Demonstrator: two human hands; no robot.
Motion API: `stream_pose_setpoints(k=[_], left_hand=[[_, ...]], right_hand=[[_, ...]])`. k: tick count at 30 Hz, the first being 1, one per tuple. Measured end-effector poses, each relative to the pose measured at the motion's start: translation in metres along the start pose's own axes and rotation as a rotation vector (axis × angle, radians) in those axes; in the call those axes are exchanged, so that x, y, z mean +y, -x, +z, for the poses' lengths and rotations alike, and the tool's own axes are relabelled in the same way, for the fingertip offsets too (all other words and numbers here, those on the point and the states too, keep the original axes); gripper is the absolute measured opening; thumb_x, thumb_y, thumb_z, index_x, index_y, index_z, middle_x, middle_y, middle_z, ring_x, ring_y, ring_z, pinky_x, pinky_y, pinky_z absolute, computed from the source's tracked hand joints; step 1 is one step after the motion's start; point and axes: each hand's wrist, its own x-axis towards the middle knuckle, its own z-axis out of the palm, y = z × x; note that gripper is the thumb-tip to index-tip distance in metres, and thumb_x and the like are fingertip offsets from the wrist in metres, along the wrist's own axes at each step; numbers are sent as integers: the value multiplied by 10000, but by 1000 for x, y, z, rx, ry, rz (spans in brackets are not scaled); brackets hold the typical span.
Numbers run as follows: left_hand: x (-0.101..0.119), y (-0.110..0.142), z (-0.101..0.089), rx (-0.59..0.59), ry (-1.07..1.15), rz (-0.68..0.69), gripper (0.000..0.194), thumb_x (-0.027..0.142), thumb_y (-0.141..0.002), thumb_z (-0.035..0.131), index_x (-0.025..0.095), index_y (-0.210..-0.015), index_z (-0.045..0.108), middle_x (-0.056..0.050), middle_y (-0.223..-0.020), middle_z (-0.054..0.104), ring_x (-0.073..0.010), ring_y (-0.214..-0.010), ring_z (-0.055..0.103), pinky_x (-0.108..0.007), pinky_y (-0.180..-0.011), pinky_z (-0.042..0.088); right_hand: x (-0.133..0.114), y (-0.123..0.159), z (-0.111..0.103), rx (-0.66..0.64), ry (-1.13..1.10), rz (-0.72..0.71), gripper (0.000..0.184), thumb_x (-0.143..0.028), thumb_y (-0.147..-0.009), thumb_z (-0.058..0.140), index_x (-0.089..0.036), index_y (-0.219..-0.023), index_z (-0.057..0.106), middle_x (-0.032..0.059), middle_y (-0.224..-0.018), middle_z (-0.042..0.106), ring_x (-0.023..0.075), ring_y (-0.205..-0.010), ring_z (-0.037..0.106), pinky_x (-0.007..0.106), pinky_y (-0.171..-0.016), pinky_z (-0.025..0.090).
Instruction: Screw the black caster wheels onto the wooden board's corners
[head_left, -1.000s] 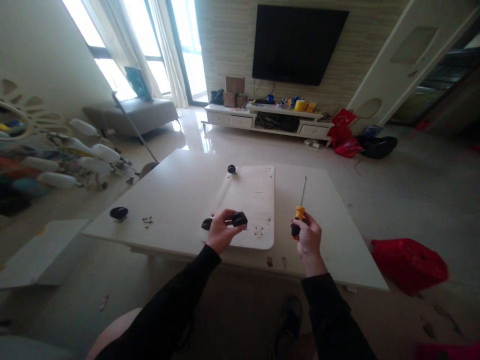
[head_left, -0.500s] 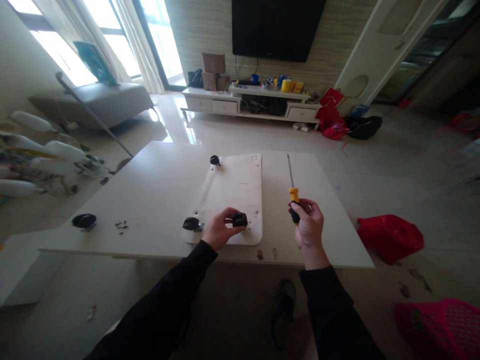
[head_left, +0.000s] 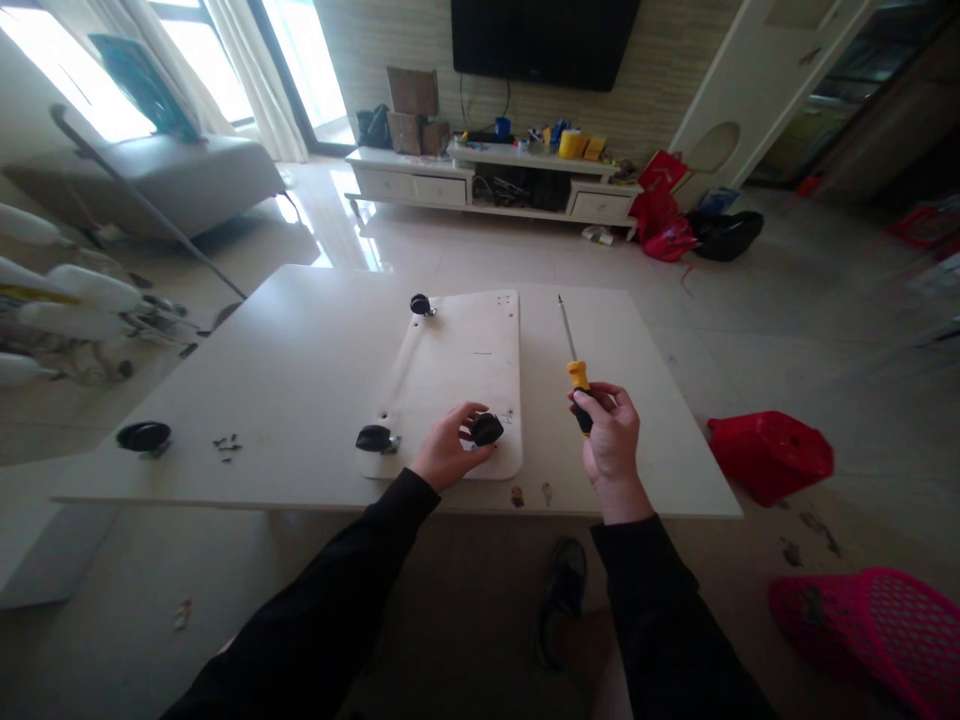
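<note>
Thumb and fingers of my left hand (head_left: 452, 447) are closed around a black caster wheel (head_left: 486, 429) at the near right corner of a white board (head_left: 457, 365). My right hand (head_left: 613, 428) grips a yellow-and-black screwdriver (head_left: 576, 376), its shaft pointing up and away, tip apart from the board. Two more casters sit on the board, one at its near left corner (head_left: 375, 438) and one at its far left corner (head_left: 421, 305). Another loose caster (head_left: 144, 437) lies on the left of the white table (head_left: 300, 370), with several small screws (head_left: 226, 446) beside it.
A red plastic stool (head_left: 772, 452) and a pink basket (head_left: 877, 620) stand on the floor at right. Beyond the table is a low TV cabinet (head_left: 420, 190) with boxes and clutter. A grey bench (head_left: 180, 185) stands at the back left.
The view has shifted slightly, moving the scene up and left. My left hand stays at the caster, which looks turned a little. The screwdriver leans slightly more to the left.
</note>
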Motion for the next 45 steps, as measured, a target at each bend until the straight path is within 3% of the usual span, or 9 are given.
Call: stream_pose_setpoints(k=[6,11,16,20,29,36,45], left_hand=[[0,0,-5,4,41,-41,333,211,-738,835,214,-1060,751,-47,-967,770,-210,-927,691,-383,-929,596],[2,-4,-6,72,134,-91,349,268,-740,833,205,-1073,747,-60,-964,760,-216,-927,671,-331,-798,598],[2,-9,-9,110,130,-88,353,271,-735,821,190,-1069,742,-71,-970,768,-202,-895,656,-323,-782,577],[0,-10,-10,98,131,-64,354,299,-741,816,192,-1071,742,-54,-946,760,-201,-911,670,-349,-834,590],[0,-7,-10,86,41,-16,375,303,-755,802,192,-1110,749,-69,-990,768,-215,-922,672,-315,-728,578],[-4,-8,-8,62,123,-31,379,321,-741,805,188,-1090,740,-61,-988,763,-212,-954,675,-376,-851,613],[-6,-7,-1,42,136,-27,392,307,-732,807,190,-1101,744,-66,-1013,741,-221,-998,671,-364,-829,633]], right_hand=[[-1,5,2,-2,4,18,467,-307,-575,920,-205,-938,644,-13,-833,745,137,-770,702,272,-713,564],[-1,8,3,5,0,25,460,-302,-558,922,-207,-916,650,-21,-822,747,132,-751,700,274,-702,567],[-2,7,5,14,-5,28,473,-307,-540,922,-197,-910,650,-13,-807,744,129,-747,698,260,-689,559],[-2,7,6,13,-8,31,488,-310,-528,926,-196,-909,644,-14,-806,742,125,-738,693,252,-681,552],[-2,7,6,11,-10,24,476,-311,-529,926,-200,-900,649,-14,-793,746,127,-717,687,259,-674,551],[-1,7,5,4,-9,11,466,-304,-551,924,-199,-908,642,-15,-790,745,127,-710,692,261,-675,551],[-2,7,6,11,-16,14,466,-302,-540,918,-205,-902,640,-28,-768,736,125,-713,691,251,-674,555]])
